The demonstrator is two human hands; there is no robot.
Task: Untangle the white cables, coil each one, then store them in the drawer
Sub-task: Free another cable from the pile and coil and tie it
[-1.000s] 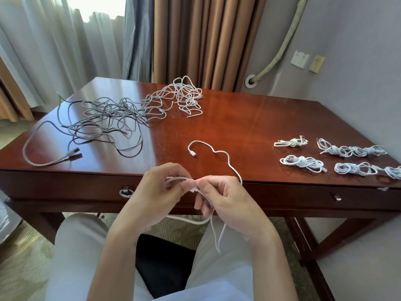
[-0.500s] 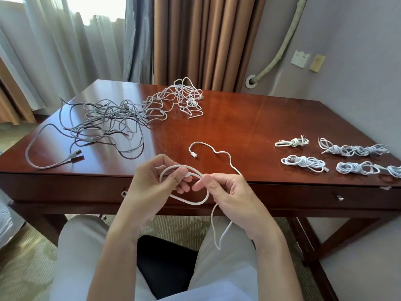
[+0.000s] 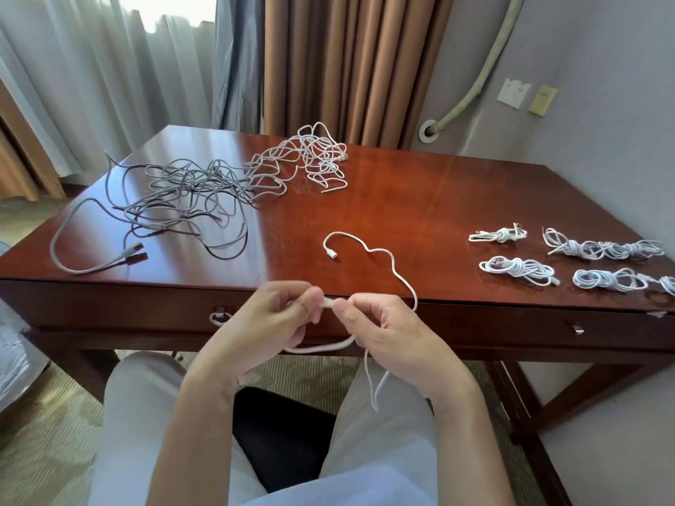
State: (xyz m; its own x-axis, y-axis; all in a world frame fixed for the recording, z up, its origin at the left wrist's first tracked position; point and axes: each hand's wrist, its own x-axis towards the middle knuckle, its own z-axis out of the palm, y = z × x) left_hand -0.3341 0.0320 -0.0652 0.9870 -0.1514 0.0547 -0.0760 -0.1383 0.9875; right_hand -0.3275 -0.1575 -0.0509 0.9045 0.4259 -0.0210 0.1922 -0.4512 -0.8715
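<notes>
White cable half on desk, half off front edge; left hand and right hand pinch it, fingers clamped. Coiling step underway, judged. Next: add loop, draw in slack.

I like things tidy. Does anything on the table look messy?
Yes. A tangled heap of grey and white cables sprawls over the table's far left, while the coiled bundles lie tidy on the right.

A tangled heap of loose cables lay on the far left of the wooden desk; five coiled cable bundles lay at its right, a single cable between.
</notes>
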